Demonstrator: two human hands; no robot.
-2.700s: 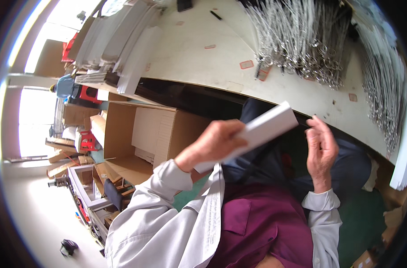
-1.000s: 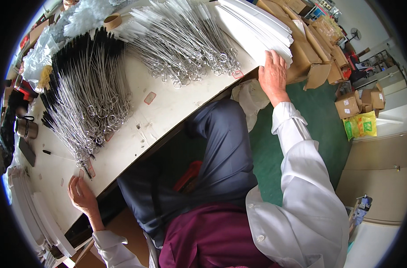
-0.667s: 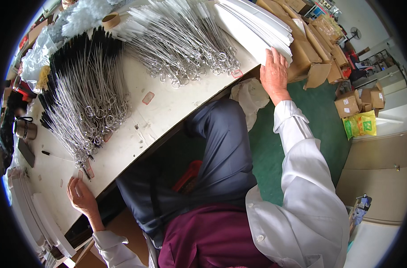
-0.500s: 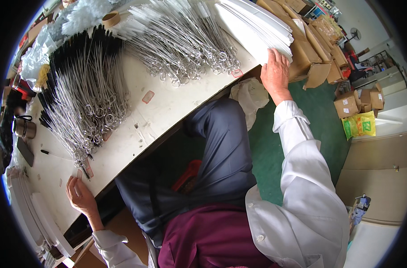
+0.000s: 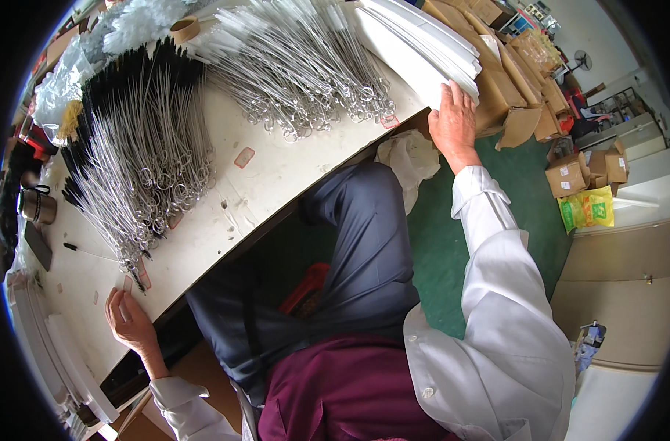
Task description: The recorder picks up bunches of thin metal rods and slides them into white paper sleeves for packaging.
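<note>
Along the bench's right edge, the right hand is now at the white stack, fingers extended, grip unclear; by the front edge, the left hand, its white box gone, rests free, loosely curled.

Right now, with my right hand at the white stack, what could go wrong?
The white stack ends near the edge of the table, by your right hand; a hard tug might slide pieces off. The black brushes reach close to your left hand, so a careless sweep could scatter some.
</note>
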